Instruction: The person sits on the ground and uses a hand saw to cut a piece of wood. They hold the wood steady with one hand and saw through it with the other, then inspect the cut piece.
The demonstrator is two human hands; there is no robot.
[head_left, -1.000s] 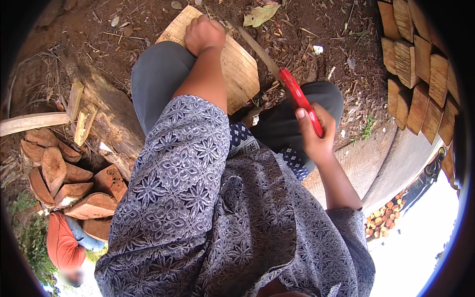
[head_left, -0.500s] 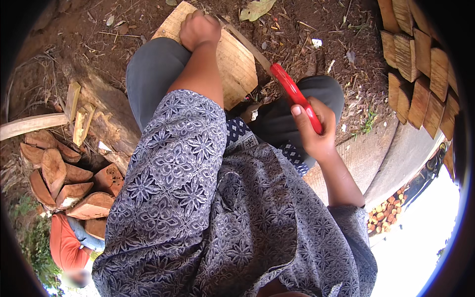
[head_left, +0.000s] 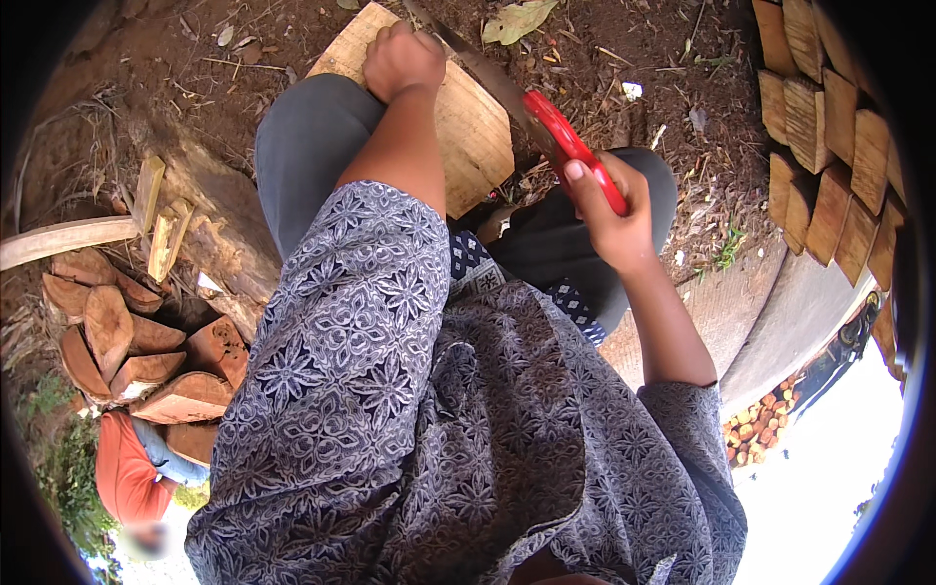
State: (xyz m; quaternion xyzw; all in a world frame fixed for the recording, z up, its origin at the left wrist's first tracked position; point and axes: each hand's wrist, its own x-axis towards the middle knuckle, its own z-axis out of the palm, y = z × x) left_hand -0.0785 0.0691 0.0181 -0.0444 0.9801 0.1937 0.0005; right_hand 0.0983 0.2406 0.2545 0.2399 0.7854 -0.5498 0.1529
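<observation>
A thick pale wooden board [head_left: 476, 136] lies slantwise between my bent knees. My left hand [head_left: 404, 60] is closed over its far right edge, the fingers curled and partly hidden from view. In my right hand [head_left: 616, 207] is a handsaw with a glossy red handle [head_left: 564, 132]; the thumb lies along the near end of the grip. Its long dark blade [head_left: 483, 70] runs up and to the left, past the board's right edge and close beside my left hand. Whether the teeth touch the wood I cannot tell.
Split logs [head_left: 146, 336] are piled at the left beside a weathered trunk [head_left: 219, 234]. Stacked cut wood pieces [head_left: 834, 127] stand at the right. A dry leaf [head_left: 517, 21] lies on the brown soil. Far lower left, another person in an orange top [head_left: 127, 468] bends over.
My right hand has moved up and slightly left with the saw, its blade sliding farther past my left hand. More of the blade's side shows. My left hand keeps its place on the board.
</observation>
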